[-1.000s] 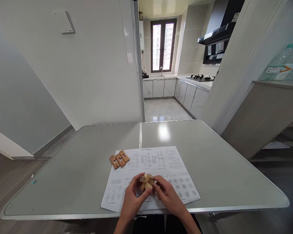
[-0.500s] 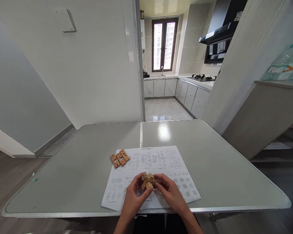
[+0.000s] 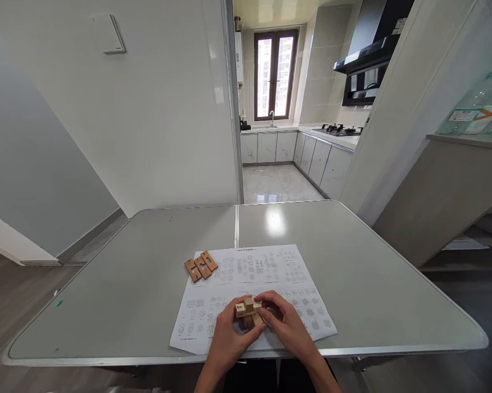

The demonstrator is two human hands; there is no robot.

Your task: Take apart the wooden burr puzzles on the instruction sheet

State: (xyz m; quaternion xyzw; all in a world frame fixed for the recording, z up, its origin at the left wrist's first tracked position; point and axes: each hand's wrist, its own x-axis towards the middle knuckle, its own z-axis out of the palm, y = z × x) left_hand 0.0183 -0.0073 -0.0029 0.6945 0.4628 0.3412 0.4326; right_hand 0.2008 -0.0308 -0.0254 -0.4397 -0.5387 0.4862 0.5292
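My left hand and my right hand are both closed around a small wooden interlocking puzzle, a cluster of crossed light-brown blocks with a number on one face. I hold it low over the printed instruction sheet, near the front edge of the table. Three loose wooden puzzle pieces lie side by side at the sheet's far left corner, apart from my hands.
The grey folding table has a seam down its middle and a metal rim. Behind it a white wall stands to the left, and a doorway opens onto a kitchen. A counter with plastic bottles is at the right.
The puzzle has been turned in my hands and lowered toward the sheet. My left fingers have closed under it. The loose pieces have not moved.
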